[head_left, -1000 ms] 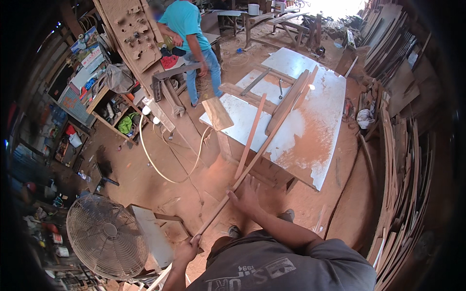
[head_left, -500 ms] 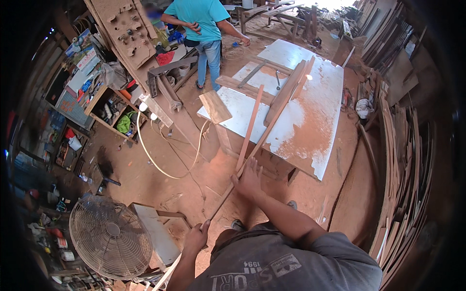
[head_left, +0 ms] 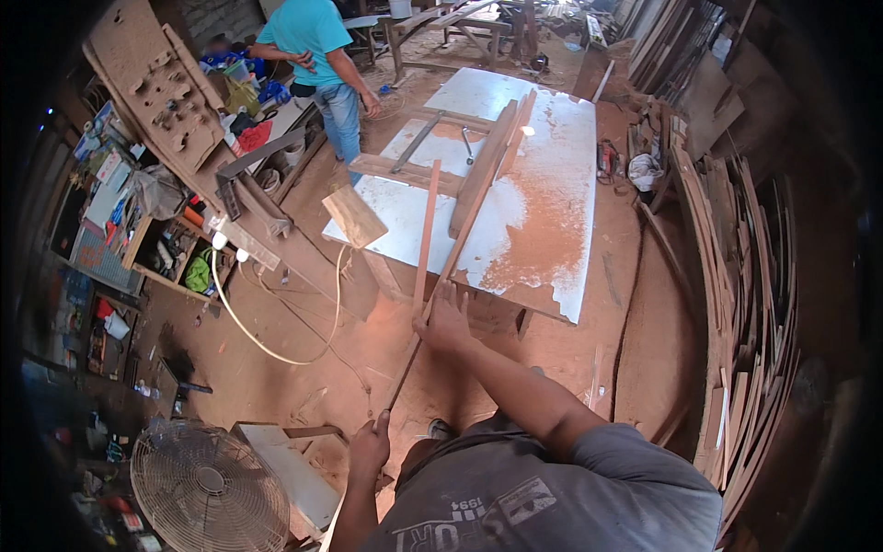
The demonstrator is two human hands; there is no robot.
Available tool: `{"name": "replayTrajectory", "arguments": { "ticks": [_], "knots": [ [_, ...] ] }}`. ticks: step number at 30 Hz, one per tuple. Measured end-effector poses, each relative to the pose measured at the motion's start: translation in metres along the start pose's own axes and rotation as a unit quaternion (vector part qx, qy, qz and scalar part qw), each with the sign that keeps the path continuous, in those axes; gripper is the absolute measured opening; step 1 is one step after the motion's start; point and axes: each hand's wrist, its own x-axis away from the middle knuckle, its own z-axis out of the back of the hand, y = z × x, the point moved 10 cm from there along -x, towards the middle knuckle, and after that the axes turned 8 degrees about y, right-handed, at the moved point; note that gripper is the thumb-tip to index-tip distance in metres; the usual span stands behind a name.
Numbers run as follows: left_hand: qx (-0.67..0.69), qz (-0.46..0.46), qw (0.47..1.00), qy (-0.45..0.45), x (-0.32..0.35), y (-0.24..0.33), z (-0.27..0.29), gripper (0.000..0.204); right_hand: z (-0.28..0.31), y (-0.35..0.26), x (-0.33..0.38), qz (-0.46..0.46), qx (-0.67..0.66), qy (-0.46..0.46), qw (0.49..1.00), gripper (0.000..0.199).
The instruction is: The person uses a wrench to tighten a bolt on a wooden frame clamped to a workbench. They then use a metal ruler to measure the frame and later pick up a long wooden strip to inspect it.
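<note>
A long, narrow wooden strip runs from near my body up to the white-topped table. My left hand is closed around its near end, thumb along the top. Farther up, by the table's front edge, my right hand is closed on the same strip. A thinner reddish strip meets it at my right hand and slants away over the tabletop; whether my fingers hold it too is hidden. Beside the long strip lies a thick wooden board on the table.
Sawdust, a wrench and wooden pieces lie on the table. A wood block sits at its left corner. A large fan stands near left, cables cross the floor, timber leans right. A person in turquoise stands beyond.
The whole view has shifted, so the table and surroundings appear farther left. Both my hands stay on the strip. The other person's outstretched arm has come down closer to their body.
</note>
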Motion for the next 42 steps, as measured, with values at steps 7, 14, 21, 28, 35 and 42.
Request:
{"name": "replayTrajectory", "arguments": {
  "ticks": [7, 14, 21, 28, 35, 42],
  "knots": [
    [-0.006, -0.052, 0.997, 0.053, -0.021, 0.012, -0.006, 0.083, 0.010, 0.011, -0.017, -0.005, -0.011, 0.024, 1.000, 0.105],
    [-0.006, -0.043, 0.999, 0.026, -0.036, 0.030, -0.014, 0.085, 0.017, 0.022, -0.040, -0.015, 0.015, 0.026, 0.999, 0.106],
    [0.012, -0.040, 0.999, 0.021, -0.049, 0.051, -0.017, 0.082, 0.019, 0.038, -0.062, -0.020, -0.023, 0.027, 0.999, 0.109],
    [-0.001, -0.041, 0.999, -0.011, -0.061, 0.066, -0.025, 0.089, 0.032, 0.043, -0.077, -0.024, -0.051, 0.024, 0.998, 0.108],
    [-0.011, -0.057, 0.998, -0.029, -0.081, 0.085, -0.035, 0.092, 0.039, 0.057, -0.095, -0.022, -0.033, 0.030, 0.999, 0.105],
    [0.136, -0.126, 0.980, -0.066, -0.077, 0.096, -0.025, 0.080, 0.043, 0.066, -0.113, -0.036, -0.074, 0.033, 0.996, 0.103]
  ]
}}
